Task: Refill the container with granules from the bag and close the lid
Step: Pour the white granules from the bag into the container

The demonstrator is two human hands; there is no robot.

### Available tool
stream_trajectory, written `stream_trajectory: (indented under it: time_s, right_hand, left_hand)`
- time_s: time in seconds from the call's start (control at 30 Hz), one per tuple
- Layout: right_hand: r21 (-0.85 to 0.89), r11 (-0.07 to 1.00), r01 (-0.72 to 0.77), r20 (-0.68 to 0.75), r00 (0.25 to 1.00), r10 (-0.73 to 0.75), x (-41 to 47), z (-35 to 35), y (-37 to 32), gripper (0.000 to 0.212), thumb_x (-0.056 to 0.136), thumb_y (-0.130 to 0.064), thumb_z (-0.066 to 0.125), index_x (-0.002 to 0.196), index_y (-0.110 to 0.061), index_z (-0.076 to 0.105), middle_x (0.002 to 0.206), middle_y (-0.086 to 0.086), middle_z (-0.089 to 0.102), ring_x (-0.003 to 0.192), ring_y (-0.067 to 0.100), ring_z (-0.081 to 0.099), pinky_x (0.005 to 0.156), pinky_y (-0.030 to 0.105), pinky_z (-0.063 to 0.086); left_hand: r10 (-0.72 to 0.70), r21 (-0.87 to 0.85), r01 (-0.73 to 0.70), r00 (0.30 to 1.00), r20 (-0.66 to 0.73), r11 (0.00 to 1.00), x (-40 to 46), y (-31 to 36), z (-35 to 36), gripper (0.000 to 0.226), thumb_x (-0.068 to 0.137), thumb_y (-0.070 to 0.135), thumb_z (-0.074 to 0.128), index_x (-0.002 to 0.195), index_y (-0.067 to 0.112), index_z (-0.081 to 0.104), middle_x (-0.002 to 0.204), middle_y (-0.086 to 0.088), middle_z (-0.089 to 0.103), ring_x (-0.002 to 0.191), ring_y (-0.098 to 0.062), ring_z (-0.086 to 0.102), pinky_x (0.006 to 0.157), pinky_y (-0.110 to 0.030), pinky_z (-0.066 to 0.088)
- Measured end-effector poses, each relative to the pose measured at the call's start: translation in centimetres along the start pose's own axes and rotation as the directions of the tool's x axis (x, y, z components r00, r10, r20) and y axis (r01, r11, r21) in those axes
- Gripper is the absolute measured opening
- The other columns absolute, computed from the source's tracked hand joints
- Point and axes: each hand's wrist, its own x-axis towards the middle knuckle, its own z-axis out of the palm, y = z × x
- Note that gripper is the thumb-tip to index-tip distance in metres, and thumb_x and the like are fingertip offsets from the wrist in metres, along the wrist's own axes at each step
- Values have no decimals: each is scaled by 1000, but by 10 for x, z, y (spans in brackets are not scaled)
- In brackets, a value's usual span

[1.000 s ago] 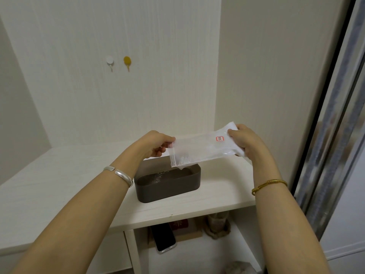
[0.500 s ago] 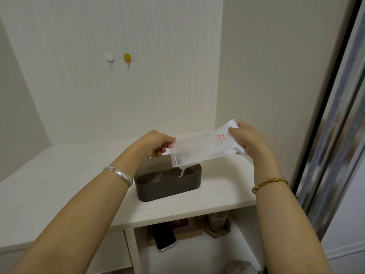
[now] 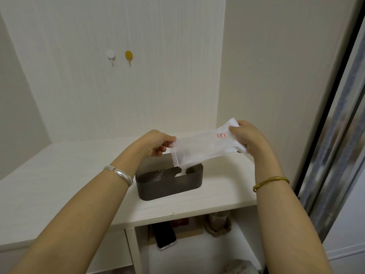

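A dark brown oblong container (image 3: 169, 187) stands open on the white shelf top (image 3: 59, 175). Above it I hold a clear plastic bag (image 3: 203, 149) with a small red label, tilted down to the left. My left hand (image 3: 156, 144) pinches the bag's open lower mouth. My right hand (image 3: 246, 138) grips its raised closed end. A thin stream of white granules (image 3: 182, 171) falls from the mouth into the container, where a small white pile lies at the right end and scattered grains at the left. No lid is in sight.
The shelf top ends at a wall on the right, close to the container. Two small wall hooks (image 3: 120, 56) hang behind. Below the shelf, an open cubby holds a phone (image 3: 165, 235) and a woven object (image 3: 218, 224). A mirrored sliding door (image 3: 335, 155) stands at the right.
My right hand has lifted the bag's closed end higher, so the bag tilts more steeply. Granules now pour out in a stream and a white pile has formed in the container.
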Motion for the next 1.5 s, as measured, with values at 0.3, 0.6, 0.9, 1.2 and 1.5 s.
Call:
stream_trajectory:
  time_s: [0.3, 0.6, 0.9, 1.2, 1.5]
  right_hand:
    - [7, 1000, 6, -8, 1000, -6, -2, 0, 1, 27, 91, -12, 40, 115, -12, 51, 95, 10, 57, 63, 22, 55, 47, 24, 41]
    - [4, 1000, 9, -26, 1000, -9, -5, 1, 0, 15, 92, -11, 39, 102, -16, 48, 77, 1, 55, 58, 20, 54, 44, 22, 41]
    - [30, 999, 13, -19, 1000, -13, -7, 0, -6, 24, 93, -8, 37, 112, -16, 49, 81, 3, 55, 60, 20, 55, 47, 25, 43]
    - [19, 1000, 16, -21, 1000, -16, -6, 1, -5, 27, 92, -7, 37, 114, -14, 50, 94, 11, 56, 61, 21, 54, 48, 25, 43]
    - [-18, 999, 42, -35, 999, -42, -1, 1, -11, 18, 90, -7, 37, 102, -15, 48, 77, 3, 54, 60, 20, 54, 47, 24, 42]
  left_hand:
    - [-4, 2, 4, 1000, -2, 1000, 0, 1, 0, 15, 86, 20, 61, 74, 12, 63, 65, 0, 60, 48, -11, 37, 37, -17, 31]
    - [3, -2, -3, 1000, -4, 1000, -1, 1, 0, 17, 85, 20, 61, 71, 12, 65, 59, 2, 61, 47, -11, 37, 38, -17, 30]
    - [8, 3, -8, 1000, -2, 1000, -5, 3, -2, 16, 86, 20, 61, 74, 11, 65, 65, -1, 60, 49, -12, 37, 41, -19, 31]
    - [1, 5, -1, 1000, -10, 1000, -5, 2, -2, 14, 87, 20, 61, 79, 10, 65, 67, -2, 61, 49, -12, 37, 41, -19, 32]
    - [-7, -12, 7, 1000, -7, 1000, -4, 3, -4, 13, 87, 19, 61, 78, 10, 63, 67, -1, 61, 49, -11, 36, 38, -18, 31]
